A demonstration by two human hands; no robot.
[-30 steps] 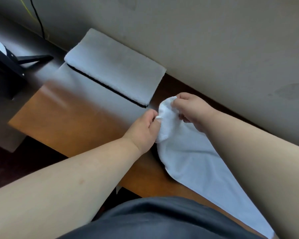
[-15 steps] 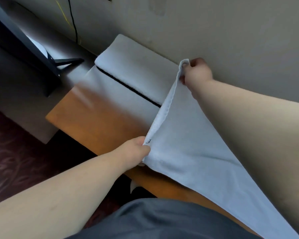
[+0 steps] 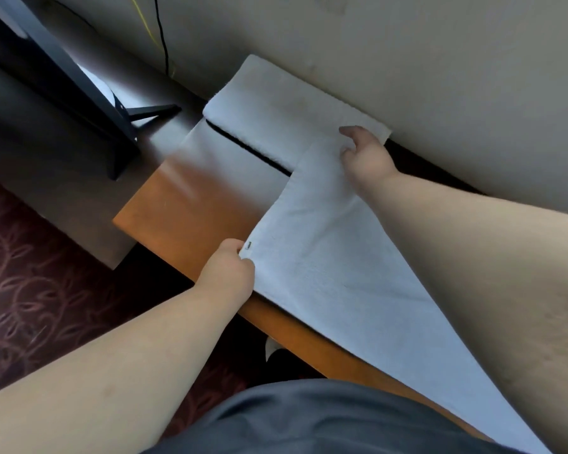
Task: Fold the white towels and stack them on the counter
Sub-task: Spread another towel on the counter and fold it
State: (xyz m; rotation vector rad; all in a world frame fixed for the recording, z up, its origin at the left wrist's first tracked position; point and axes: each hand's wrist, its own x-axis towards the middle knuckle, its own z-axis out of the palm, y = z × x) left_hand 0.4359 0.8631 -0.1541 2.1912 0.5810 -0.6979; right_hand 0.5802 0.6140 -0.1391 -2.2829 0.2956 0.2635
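Observation:
A white towel (image 3: 335,257) lies spread across the wooden counter (image 3: 191,208), running from centre to the lower right. My left hand (image 3: 230,273) pinches its near corner at the counter's front edge. My right hand (image 3: 364,155) holds the far corner down by the wall, over the end of a folded white towel (image 3: 276,106). That folded towel lies against the wall at the back, a dark gap along its front side. My right forearm hides the spread towel's right part.
A beige wall (image 3: 440,60) runs close behind the counter. A dark monitor stand (image 3: 112,126) sits on a grey surface at the left, with cables (image 3: 161,34) down the wall. Patterned carpet (image 3: 30,273) lies below left.
Both hands pulled apart from a bunched grip, stretching the towel's edge out. The towel has come down flat on the counter, its far corner reaching the folded towel.

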